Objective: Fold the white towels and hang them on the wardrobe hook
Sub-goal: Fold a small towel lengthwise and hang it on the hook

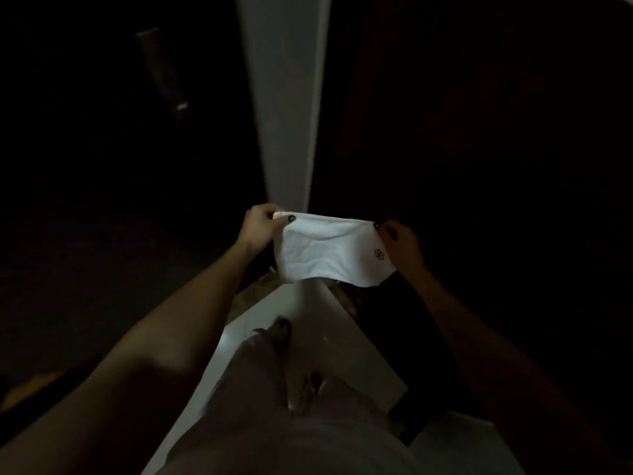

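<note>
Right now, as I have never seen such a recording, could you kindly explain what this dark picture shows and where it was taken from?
No machine here: a person wears one camera on the head, looking forward and down at their own arms. The left hand and the right hand each pinch a top corner of a white towel, held stretched in the air. It bears a small red emblem near the right hand's grip. Below are the person's pale trousers and a light floor. A pale upright strip rises ahead; the rest is too dark to tell, and no hook can be made out.
</note>
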The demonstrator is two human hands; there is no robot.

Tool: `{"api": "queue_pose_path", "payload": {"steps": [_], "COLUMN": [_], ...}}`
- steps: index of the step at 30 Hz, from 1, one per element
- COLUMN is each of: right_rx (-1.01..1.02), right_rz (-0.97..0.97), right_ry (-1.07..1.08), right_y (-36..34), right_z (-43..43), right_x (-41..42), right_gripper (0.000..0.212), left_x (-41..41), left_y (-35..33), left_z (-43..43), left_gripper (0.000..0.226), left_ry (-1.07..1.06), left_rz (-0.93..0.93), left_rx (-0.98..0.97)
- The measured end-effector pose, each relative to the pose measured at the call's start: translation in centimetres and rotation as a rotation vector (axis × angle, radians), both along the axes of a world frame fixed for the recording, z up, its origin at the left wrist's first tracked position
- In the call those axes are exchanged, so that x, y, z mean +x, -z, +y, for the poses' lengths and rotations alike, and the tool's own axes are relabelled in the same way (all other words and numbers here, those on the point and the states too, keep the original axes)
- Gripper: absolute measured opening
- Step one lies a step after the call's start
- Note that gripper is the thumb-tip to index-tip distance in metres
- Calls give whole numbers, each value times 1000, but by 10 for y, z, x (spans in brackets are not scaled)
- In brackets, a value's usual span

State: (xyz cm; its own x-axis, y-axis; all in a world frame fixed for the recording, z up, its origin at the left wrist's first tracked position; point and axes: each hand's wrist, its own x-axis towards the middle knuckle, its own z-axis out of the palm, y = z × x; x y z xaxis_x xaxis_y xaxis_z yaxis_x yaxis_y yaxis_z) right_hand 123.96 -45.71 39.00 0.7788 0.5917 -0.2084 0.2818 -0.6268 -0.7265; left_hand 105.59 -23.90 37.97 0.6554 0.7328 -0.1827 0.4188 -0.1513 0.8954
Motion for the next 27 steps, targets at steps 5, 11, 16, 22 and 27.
{"api": "queue_pose_path", "payload": {"steps": [5, 11, 16, 22, 27], "right_rx": [31, 136, 226, 178, 231], "right_rz": [29, 285, 419, 380, 283], "right_ry": [-269, -714, -993, -1226, -1287], "right_y": [-13, -54, -90, -99, -98], "right_z": [106, 196, 257, 315, 343], "right_x": [-72, -226, -360, -515, -652], "right_gripper": [48, 17, 22, 20, 16], "left_x": [-131, -262, -363, -523, -658], "left_y": [-19, -42, -70, -82, -84], "left_z": [20, 28, 51, 84, 89], "left_gripper": [11, 6, 18, 18, 23], "left_ry": [-458, -771, -938, -947, -925], "left_rz": [-99, -196, -283, -277, -186], "left_rx": [14, 52, 211, 216, 65]}}
